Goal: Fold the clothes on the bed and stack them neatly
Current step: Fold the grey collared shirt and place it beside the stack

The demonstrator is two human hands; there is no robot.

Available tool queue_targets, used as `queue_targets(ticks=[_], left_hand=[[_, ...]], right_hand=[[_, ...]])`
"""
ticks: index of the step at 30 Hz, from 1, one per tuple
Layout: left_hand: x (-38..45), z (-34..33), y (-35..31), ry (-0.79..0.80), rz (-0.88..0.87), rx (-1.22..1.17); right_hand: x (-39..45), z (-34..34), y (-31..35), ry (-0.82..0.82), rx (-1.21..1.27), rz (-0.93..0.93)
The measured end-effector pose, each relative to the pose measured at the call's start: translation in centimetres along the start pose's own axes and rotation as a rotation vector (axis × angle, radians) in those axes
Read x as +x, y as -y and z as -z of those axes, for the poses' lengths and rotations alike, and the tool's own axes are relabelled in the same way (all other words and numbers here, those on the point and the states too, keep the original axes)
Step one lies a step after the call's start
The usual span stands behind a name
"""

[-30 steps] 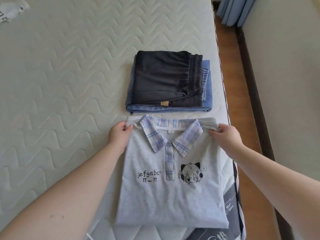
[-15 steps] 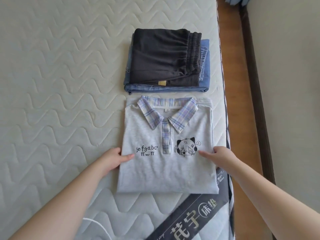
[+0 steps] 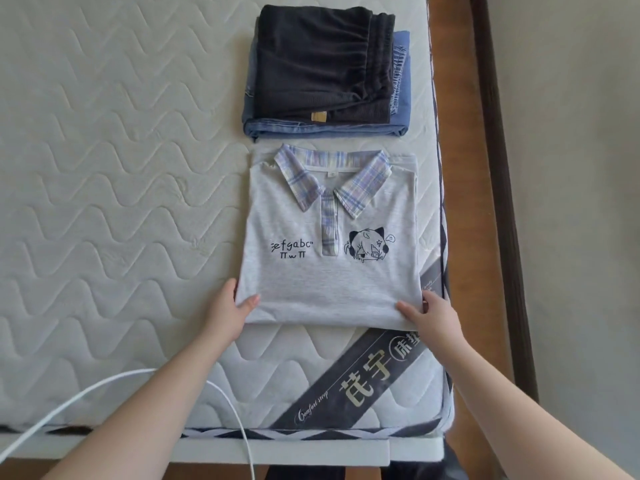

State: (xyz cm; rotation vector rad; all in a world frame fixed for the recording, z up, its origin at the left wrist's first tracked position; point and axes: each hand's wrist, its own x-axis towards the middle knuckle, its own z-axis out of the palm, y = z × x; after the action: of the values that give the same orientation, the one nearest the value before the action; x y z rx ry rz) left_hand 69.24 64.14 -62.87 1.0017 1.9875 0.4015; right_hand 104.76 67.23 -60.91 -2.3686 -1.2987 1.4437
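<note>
Gripping the shirt hem, both hands

Left hand (image 3: 227,311) and right hand (image 3: 431,317) each pinch a near corner of the folded shirt (image 3: 329,244), thumbs on top. It lies flat by the bed's (image 3: 104,202) right edge, collar facing away. Just beyond it sits the stack (image 3: 325,77), dark shorts on jeans.

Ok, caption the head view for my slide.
Both hands grip the folded grey polo shirt's near corners beside stacked dark clothes.

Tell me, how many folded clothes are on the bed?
3: a grey polo shirt nearest the person, and beyond it a black garment lying on folded blue jeans. More could be hidden inside that stack.
</note>
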Motion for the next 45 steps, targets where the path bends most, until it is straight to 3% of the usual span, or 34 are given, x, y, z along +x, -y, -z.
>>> queue_targets(ticks=[4, 7, 9, 12, 15, 19, 22, 27, 33, 36, 45], left_hand=[[-0.8, -1.0, -0.2, -0.088, 0.007, 0.111], [-1.2, -1.3, -0.9, -0.329, -0.167, 0.411], [-1.1, -1.6, -1.5, -0.413, -0.408, 0.578], [0.2, -3.9, -3.4, -0.292, -0.578, 0.637], [1.1, -7.1, -5.5, -0.201, -0.513, 0.646], [1.7, -9.7, -3.8, -0.179, -0.477, 0.749], [1.8, -9.5, -2.1, -0.177, -0.499, 0.802], [1.1, -7.1, -0.9, -0.165, -0.417, 0.849], [6.3, -6.4, -6.7, -0.311, -0.277, 0.7], [9.2, -6.4, -8.2, -0.277, -0.213, 0.683], [11.9, -4.4, -9.2, -0.267, -0.274, 0.73]], right_hand=[[-0.7, -1.9, 0.0, -0.178, -0.111, -0.015], [-1.8, -3.1, 0.8, -0.383, -0.218, 0.005], [-2.5, -4.2, 1.4, -0.438, -0.254, 0.174], [-1.7, -6.7, 3.5, -0.371, -0.374, 0.463], [0.3, -9.8, 7.0, -0.291, -0.399, 0.561], [2.8, -12.0, 7.2, -0.225, -0.538, 0.516], [3.6, -10.5, 4.4, -0.216, -0.699, 0.595], [4.1, -5.5, 1.0, -0.226, -0.799, 0.543], [7.2, -5.4, 6.4, -0.301, -0.68, 0.578], [9.4, -6.0, 8.5, -0.29, -0.681, 0.61], [12.1, -3.3, 9.0, -0.408, -0.637, 0.507]])
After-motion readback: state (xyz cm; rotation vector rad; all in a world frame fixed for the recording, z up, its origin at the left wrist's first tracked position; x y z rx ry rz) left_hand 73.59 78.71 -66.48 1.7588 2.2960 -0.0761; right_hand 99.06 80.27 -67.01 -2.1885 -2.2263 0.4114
